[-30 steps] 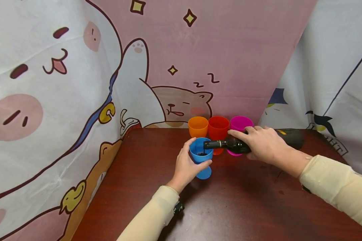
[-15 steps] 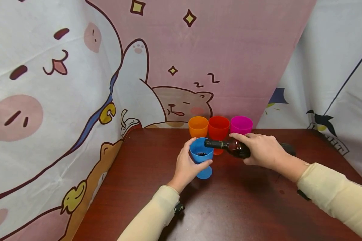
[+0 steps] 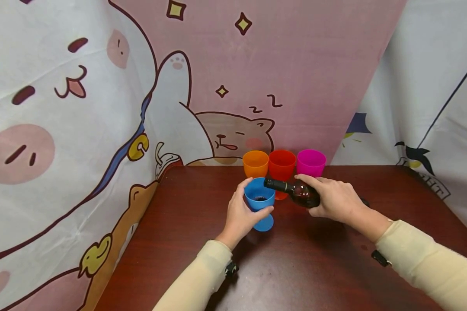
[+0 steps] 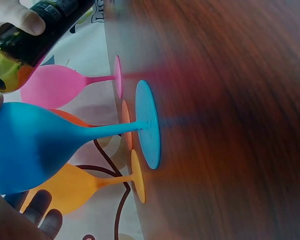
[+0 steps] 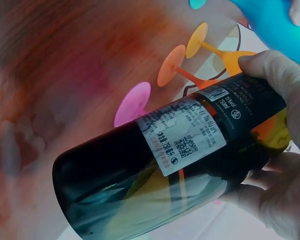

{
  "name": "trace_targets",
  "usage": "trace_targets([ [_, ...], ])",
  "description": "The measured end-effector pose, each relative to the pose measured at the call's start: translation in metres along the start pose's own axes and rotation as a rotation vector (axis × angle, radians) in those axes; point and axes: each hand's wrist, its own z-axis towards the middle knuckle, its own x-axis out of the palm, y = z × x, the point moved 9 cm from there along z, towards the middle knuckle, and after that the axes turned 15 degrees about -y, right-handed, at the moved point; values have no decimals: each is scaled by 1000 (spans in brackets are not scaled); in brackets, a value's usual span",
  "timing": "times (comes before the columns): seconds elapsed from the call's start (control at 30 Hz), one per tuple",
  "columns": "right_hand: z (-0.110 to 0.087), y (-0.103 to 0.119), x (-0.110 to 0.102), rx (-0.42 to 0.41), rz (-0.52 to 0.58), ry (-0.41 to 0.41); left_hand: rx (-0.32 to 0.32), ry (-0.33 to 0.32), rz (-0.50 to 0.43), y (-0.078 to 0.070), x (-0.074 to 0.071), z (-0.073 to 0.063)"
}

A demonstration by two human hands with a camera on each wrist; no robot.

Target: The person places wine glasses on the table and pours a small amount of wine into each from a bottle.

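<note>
My left hand (image 3: 241, 216) holds the bowl of a blue goblet (image 3: 262, 204), thumb at the near side and fingers on the left. A little dark liquid (image 3: 260, 198) lies at the bottom of its bowl. In the left wrist view, the goblet's foot (image 4: 148, 125) stands upright on the table. My right hand (image 3: 336, 203) grips a dark wine bottle (image 3: 304, 194) around its body. The bottle leans left, its mouth (image 3: 267, 183) over the goblet's right rim and higher than its shoulder. No stream shows. The bottle's labelled back (image 5: 185, 135) faces the right wrist camera.
Behind the blue goblet, an orange goblet (image 3: 255, 163), a red goblet (image 3: 282, 164) and a magenta goblet (image 3: 311, 162) stand in a row at the back edge of the brown table (image 3: 295, 268). Printed cloth (image 3: 295, 65) hangs behind and along the sides.
A thin dark stream ran from the bottle mouth one second ago; now it has stopped. My right hand has lowered the bottle's base, tipping the mouth upward. The left hand stays in place.
</note>
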Motion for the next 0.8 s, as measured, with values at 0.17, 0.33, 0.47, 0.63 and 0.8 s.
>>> trace_targets([
  [0.17,-4,-2,4,23,11,-18,4,-1,-3,-1,1,-1],
  [0.33,-8,-4,7,46,29,-28,-5,5,-15,0,2,-2],
  [0.47,-11,-4,10,55,46,-47,-4,6,-17,0,2,-2],
  [0.63,-13,-4,12,62,60,-87,1,5,-21,0,3,-1],
  [0.8,-13,-3,14,60,59,-108,-4,-1,-19,2,3,-2],
])
